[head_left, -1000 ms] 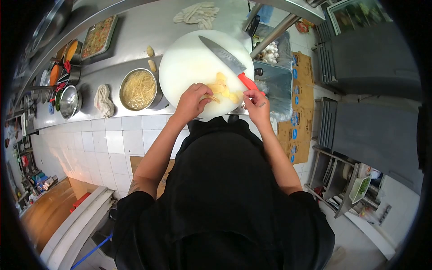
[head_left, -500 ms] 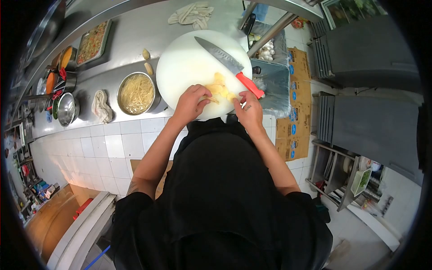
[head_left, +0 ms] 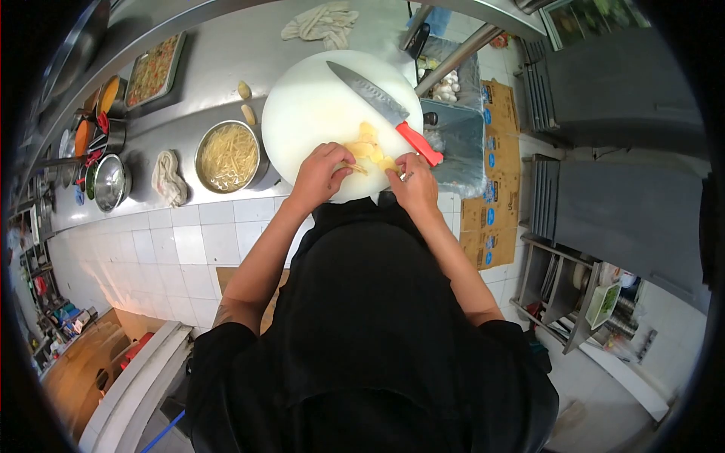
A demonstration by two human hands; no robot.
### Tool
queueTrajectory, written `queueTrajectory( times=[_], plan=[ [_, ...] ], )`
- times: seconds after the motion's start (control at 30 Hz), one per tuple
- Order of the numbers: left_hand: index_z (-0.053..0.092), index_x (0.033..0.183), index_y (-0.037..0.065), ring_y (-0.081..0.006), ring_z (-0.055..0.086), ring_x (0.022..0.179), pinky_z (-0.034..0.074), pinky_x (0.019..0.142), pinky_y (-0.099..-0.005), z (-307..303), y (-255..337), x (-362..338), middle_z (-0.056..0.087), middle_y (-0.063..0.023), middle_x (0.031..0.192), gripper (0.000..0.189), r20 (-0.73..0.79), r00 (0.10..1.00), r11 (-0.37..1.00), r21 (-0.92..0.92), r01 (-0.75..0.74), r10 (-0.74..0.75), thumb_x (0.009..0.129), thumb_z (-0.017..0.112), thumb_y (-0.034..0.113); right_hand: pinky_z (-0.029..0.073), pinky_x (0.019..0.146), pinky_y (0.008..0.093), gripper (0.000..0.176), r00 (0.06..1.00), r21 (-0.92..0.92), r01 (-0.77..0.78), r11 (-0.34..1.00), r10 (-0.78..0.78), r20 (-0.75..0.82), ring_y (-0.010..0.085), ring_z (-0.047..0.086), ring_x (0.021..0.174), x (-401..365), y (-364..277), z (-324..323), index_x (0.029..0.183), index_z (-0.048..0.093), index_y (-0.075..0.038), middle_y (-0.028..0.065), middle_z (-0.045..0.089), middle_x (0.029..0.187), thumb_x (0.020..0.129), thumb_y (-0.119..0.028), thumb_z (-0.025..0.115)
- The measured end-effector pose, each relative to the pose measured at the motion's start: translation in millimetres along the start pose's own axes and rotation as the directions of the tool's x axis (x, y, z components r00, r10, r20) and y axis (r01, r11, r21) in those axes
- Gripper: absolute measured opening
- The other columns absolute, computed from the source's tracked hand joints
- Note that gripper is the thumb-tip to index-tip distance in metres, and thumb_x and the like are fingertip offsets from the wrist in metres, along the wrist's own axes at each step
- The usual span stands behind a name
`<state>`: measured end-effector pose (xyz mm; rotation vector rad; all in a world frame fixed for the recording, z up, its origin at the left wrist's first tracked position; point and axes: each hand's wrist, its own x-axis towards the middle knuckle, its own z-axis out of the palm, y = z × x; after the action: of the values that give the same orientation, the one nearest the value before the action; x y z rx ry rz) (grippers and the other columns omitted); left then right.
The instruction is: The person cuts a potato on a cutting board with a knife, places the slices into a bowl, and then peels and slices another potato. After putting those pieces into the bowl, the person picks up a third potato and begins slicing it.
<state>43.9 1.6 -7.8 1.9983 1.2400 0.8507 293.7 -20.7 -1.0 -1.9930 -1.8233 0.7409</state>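
Observation:
On the round white cutting board (head_left: pixel 302 98) lie several thin pale-yellow slices (head_left: pixel 366 143). My left hand (head_left: pixel 325 175) is at the board's lower left part, its fingers pinched on thin yellow strips (head_left: pixel 355 167). To its right, my right hand (head_left: pixel 413 181) has its fingers closed at the edge of a yellow slice (head_left: pixel 388 164). A large knife (head_left: pixel 377 102) with a red handle rests above the slices, its blade pointing to the upper left and its handle at the board's right edge, just above my right hand.
Left of the board stands a metal pot (head_left: pixel 228 156) of pale strips in liquid. Two small brown pieces (head_left: pixel 245 90) and a cloth (head_left: pixel 169 179) lie on the steel counter (head_left: pixel 219 53). Plastic-lined bins (head_left: pixel 457 140) stand at the right; a metal post crosses above them.
My right hand has shifted slightly, and the slice at its fingertips has moved a little. My left hand stays in about the same place.

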Motion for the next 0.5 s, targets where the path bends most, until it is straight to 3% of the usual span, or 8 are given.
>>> queueTrajectory(
  times=[0.23, 0.4, 0.5],
  plan=[
    [0.069, 0.103, 0.007, -0.0366, 0.067, 0.104, 0.054, 0.090, -0.0447, 2.3, -0.2, -1.2, 0.071, -0.0108, 0.106, 0.024, -0.023, 1.000, 1.000, 0.016, -0.012, 0.012, 0.085, 0.082, 0.001, 0.056, 0.083, 0.0501, 0.028, 0.997, 0.031, 0.049, 0.998, -0.047, -0.057, 0.0398, 0.072, 0.099, -1.9, -5.9, -2.3, 0.110, 0.068, -0.007, 0.0165, 0.071, 0.108, 0.089, -0.017, 0.082],
    [0.069, 0.104, 0.008, -0.0366, 0.067, 0.104, 0.054, 0.090, -0.0446, 1.9, -0.1, -1.7, 0.071, -0.0108, 0.106, 0.024, -0.026, 0.999, 1.000, 0.016, -0.020, 0.021, 0.085, 0.082, 0.001, 0.057, 0.073, 0.0412, 0.024, 0.999, 0.374, -0.031, 0.927, 0.033, 0.000, 0.0275, 0.072, 0.076, -0.9, -3.4, -10.5, 0.103, 0.071, -0.005, 0.0103, 0.077, 0.091, 0.087, -0.016, 0.086],
    [0.070, 0.104, 0.007, -0.0365, 0.067, 0.104, 0.054, 0.090, -0.0447, 2.3, -1.4, -1.8, 0.071, -0.0108, 0.106, 0.024, -0.021, 1.000, 1.000, 0.018, -0.019, 0.020, 0.085, 0.083, 0.001, 0.056, 0.071, 0.0387, 0.023, 0.998, 0.395, 0.056, 0.917, -0.045, -0.039, 0.0235, 0.071, 0.072, 13.8, -3.4, -8.7, 0.104, 0.074, -0.006, 0.0088, 0.079, 0.094, 0.087, -0.016, 0.086]
  ],
)
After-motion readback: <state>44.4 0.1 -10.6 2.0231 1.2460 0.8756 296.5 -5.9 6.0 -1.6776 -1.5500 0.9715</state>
